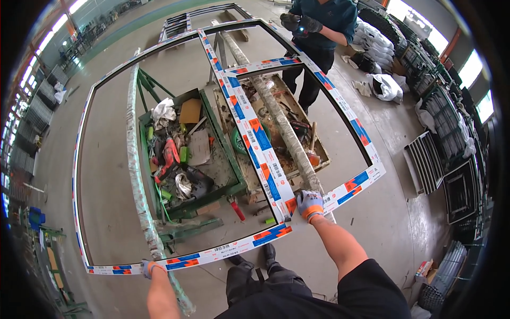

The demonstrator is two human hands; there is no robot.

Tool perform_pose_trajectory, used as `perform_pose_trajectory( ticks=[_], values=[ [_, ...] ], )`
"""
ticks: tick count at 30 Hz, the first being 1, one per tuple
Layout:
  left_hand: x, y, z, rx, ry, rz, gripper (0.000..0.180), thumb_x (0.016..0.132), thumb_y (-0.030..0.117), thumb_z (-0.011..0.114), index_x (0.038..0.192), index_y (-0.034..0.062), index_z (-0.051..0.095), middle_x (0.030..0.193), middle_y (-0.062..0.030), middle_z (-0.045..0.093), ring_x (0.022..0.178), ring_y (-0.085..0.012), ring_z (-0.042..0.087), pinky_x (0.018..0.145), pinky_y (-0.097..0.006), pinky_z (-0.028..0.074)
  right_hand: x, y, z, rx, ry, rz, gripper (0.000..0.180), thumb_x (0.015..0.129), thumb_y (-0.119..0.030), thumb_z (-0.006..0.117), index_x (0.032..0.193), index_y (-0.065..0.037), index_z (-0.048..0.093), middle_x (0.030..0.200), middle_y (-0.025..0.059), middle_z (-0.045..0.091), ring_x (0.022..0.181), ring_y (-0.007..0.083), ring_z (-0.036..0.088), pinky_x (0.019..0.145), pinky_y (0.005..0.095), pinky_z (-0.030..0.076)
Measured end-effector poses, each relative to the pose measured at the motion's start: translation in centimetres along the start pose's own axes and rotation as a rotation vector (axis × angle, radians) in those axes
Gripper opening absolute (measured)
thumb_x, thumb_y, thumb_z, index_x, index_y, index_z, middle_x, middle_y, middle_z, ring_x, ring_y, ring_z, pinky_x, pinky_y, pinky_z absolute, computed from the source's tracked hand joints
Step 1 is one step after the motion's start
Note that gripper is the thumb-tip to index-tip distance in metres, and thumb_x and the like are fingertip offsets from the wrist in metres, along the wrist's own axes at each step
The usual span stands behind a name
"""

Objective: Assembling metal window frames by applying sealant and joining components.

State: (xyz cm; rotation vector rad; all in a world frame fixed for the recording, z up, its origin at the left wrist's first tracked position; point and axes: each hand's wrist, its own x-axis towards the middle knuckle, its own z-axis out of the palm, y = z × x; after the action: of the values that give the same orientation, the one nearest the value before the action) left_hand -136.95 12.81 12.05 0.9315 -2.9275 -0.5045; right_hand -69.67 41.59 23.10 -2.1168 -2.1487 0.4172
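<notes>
A large window frame (261, 139), covered in white protective film with blue and orange print, lies flat before me. A crossbar divides it, and a smaller inner frame sits in its right part. My left hand (149, 268), in a thin work glove, has its fingers closed around the near rail toward the left corner. Farther right, my right hand (310, 205), in a grey glove with an orange cuff, grips the near rail beside the dividing bar. Beneath the frame run a left wrapped support bar (139, 181) and a right wrapped support bar (287, 127).
Under the frame stand a green metal bin (234, 165) holding a red power drill (169, 159) and scraps, and a tool tray (325, 159). A co-worker (326, 24) in dark clothes stands at the far right side. Stacked frames (425, 162) lean along the right.
</notes>
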Motion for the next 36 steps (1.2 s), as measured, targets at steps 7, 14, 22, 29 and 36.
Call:
perform_pose_trajectory(
  ticks=[7, 14, 22, 29, 36],
  values=[
    [-3.2, 0.5, -2.9, 0.024, -0.092, 0.059, 0.084, 0.078, 0.064, 0.064, 0.118, -0.0088, 0.052, 0.11, -0.022, 0.065, 0.091, -0.0341, 0.07, 0.073, -0.046, 0.058, 0.0, 0.8, 0.5, -0.041, -0.02, 0.004, 0.026, 0.089, -0.032, 0.055, 0.091, -0.009, 0.066, 0.092, 0.0147, 0.069, 0.094, 0.0327, 0.064, 0.087, 0.0444, 0.046],
    [0.3, -0.2, -1.1, -0.037, -0.079, 0.036, 0.089, 0.076, 0.068, 0.063, 0.118, -0.0096, 0.051, 0.111, -0.0216, 0.065, 0.093, -0.0338, 0.07, 0.075, -0.046, 0.057, 0.2, 0.2, 0.8, -0.047, 0.077, -0.054, 0.027, 0.09, -0.031, 0.054, 0.086, -0.008, 0.067, 0.085, 0.0171, 0.069, 0.082, 0.0368, 0.064, 0.078, 0.0464, 0.048],
    [-1.5, 0.0, -1.9, -0.088, -0.09, -0.028, 0.09, 0.073, 0.069, 0.065, 0.118, -0.0074, 0.05, 0.111, -0.021, 0.065, 0.095, -0.0345, 0.069, 0.079, -0.046, 0.057, 0.1, 0.7, 1.0, -0.057, 0.076, -0.046, 0.026, 0.089, -0.031, 0.054, 0.085, -0.008, 0.067, 0.085, 0.0168, 0.069, 0.082, 0.0368, 0.064, 0.078, 0.046, 0.049],
    [-1.2, 0.2, -1.4, -0.077, -0.046, -0.073, 0.087, 0.073, 0.067, 0.068, 0.117, -0.0057, 0.048, 0.11, -0.0215, 0.065, 0.095, -0.0358, 0.068, 0.079, -0.046, 0.056, 0.2, 0.6, 0.8, -0.07, 0.05, -0.024, 0.026, 0.089, -0.03, 0.054, 0.085, -0.008, 0.067, 0.086, 0.0169, 0.069, 0.083, 0.0368, 0.064, 0.079, 0.0459, 0.048],
    [-1.0, -0.1, -2.0, -0.073, 0.044, -0.101, 0.082, 0.076, 0.065, 0.065, 0.115, -0.0053, 0.051, 0.109, -0.0218, 0.065, 0.094, -0.036, 0.069, 0.079, -0.046, 0.056, 0.2, -0.2, 0.7, -0.094, 0.074, -0.041, 0.027, 0.09, -0.031, 0.054, 0.085, -0.008, 0.066, 0.086, 0.017, 0.068, 0.084, 0.0371, 0.064, 0.08, 0.046, 0.047]
  ],
)
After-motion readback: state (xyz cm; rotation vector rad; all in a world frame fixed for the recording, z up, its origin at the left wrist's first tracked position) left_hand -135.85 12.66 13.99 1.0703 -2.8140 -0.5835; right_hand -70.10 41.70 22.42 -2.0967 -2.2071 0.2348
